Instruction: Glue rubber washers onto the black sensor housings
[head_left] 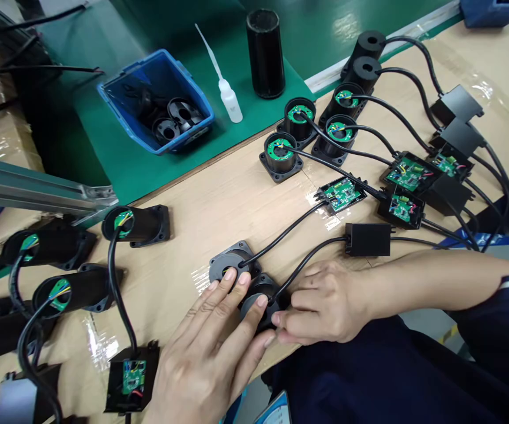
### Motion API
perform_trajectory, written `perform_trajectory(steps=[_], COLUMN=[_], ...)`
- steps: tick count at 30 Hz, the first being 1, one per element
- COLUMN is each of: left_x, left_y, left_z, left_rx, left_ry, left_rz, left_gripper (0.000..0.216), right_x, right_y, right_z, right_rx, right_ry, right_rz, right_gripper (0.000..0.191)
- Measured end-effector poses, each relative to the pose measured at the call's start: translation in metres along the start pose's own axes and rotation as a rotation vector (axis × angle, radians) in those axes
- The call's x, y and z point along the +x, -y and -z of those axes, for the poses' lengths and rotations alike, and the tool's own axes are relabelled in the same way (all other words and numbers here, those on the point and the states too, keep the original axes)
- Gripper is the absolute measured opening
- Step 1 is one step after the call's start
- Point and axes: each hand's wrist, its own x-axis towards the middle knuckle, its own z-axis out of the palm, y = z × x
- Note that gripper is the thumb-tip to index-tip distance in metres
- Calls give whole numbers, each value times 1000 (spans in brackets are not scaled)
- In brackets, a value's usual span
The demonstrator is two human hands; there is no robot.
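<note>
While bare tabletop (203, 212) lies beyond, left fingers (223, 309) spread over two edgeside caps (225, 262), right fingers (305, 299) curled, hold unclear.

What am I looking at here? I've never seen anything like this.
No machine, just a person's two bare hands, seen in one picture from a camera worn on the head, looking forward and down. The left hand rests its fingertips on two round black covers. The right hand is curled beside the nearer one; whether it grips anything is hidden. On the tan worktop lie black cylindrical housings, some showing green circuit boards, with black cables running to small black boxes. Beyond, on a green surface, are a blue bin of black parts and a white long-nozzled bottle.
</note>
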Motion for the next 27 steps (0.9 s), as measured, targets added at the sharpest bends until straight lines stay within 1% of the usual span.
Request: perform_trajectory(steps=[3,5,8,11,17,21,27], left_x=[1,1,0,-2,0,3,5], left_y=[0,0,1,2,7,12,12], left_z=[-1,-2,-4,-6,-7,-5,-6], left_rx=[-8,4,20,27,41,11,-29], left_ry=[-9,-17,-19,2,55,50,58], left_rz=[17,23,20,21,-5,-32,54], left_gripper=[38,41,43,39,32,32,29], right_x=[-1,0,1,4,9,9,10], right_y=[-2,-2,-1,2,4,4,5], right_z=[0,1,2,4,6,5,3], right_rx=[-20,-36,-48,-60,-48,-23,-34], right_ry=[-38,-34,17,79,111,104,59], right_rz=[9,10,10,14,29,-1,-26], right_gripper=[23,24,19,10,9,11,12])
